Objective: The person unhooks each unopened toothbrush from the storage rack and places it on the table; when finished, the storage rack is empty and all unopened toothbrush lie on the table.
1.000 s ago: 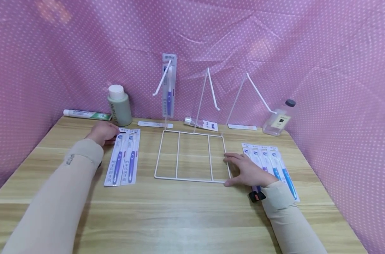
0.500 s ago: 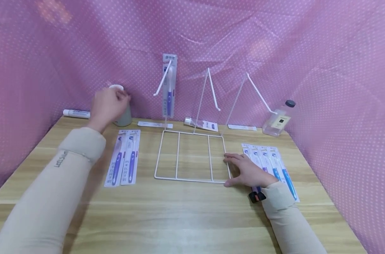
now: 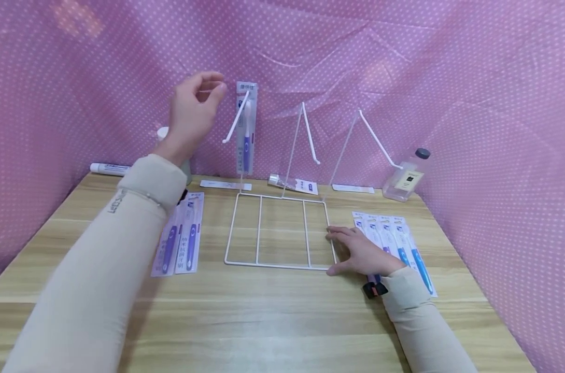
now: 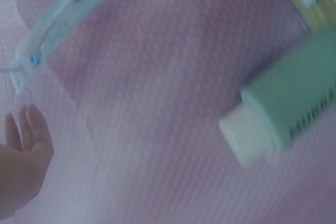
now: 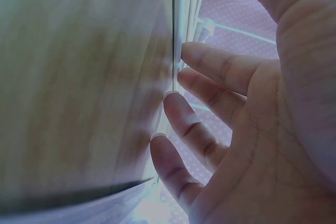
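Note:
My left hand is raised in the air with loosely bent fingers and holds nothing. It is just left of a packaged toothbrush that hangs on the left hook of a white wire rack. In the left wrist view the hand is near the hook end of that package. My right hand rests at the right side of the rack's base, thumb and fingers spread. In the right wrist view its fingertips touch down along the base's rod. The middle and right hooks carry nothing.
Two purple toothbrush packs lie on the left, partly behind my left sleeve. Several more packs lie right, partly under my right wrist. Along the back are a green bottle, toothpaste tubes, flat white boxes and a clear bottle.
My left hand has risen from beside the left toothbrush packs, past the green bottle, up and right to the hanging package. My right hand has stayed at the rack's base.

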Demonstrator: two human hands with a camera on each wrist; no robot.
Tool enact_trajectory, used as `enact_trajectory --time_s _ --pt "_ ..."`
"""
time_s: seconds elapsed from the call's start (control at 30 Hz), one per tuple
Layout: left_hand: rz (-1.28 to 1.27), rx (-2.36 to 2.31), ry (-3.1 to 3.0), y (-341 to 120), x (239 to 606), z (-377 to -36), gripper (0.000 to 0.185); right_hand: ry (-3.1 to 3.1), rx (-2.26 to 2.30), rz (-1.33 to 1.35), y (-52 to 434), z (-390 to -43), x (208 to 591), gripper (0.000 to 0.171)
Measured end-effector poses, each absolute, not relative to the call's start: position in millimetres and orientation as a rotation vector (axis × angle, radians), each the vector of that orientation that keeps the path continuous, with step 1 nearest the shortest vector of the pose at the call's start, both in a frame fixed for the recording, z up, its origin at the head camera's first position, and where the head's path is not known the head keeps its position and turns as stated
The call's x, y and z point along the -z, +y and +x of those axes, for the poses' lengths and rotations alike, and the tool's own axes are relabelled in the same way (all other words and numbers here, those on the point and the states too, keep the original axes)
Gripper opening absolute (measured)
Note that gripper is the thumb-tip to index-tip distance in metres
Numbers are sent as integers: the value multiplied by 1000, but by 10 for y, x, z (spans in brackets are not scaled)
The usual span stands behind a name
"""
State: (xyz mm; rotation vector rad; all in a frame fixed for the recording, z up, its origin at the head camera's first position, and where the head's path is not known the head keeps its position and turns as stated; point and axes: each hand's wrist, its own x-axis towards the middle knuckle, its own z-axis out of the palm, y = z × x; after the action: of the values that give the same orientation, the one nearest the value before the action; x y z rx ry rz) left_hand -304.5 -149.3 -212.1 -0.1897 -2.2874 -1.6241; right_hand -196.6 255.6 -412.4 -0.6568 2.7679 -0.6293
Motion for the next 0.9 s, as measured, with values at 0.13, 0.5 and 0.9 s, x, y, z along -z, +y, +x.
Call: enact_trajectory --time_s 0.13,0.5,0.9 --pt "-120 1799 -2231 -1372 2111 -3186 38 2760 621 -645 2557 -1967 4118 95" --pt "-39 2167 -2050 -1216 2335 -3443 41 2776 609 -680 2580 -2027 4159 96" --pt "-144 2081 -1955 -1107 2366 -3355 26 2780 594 -664 2597 -2016 4181 97"
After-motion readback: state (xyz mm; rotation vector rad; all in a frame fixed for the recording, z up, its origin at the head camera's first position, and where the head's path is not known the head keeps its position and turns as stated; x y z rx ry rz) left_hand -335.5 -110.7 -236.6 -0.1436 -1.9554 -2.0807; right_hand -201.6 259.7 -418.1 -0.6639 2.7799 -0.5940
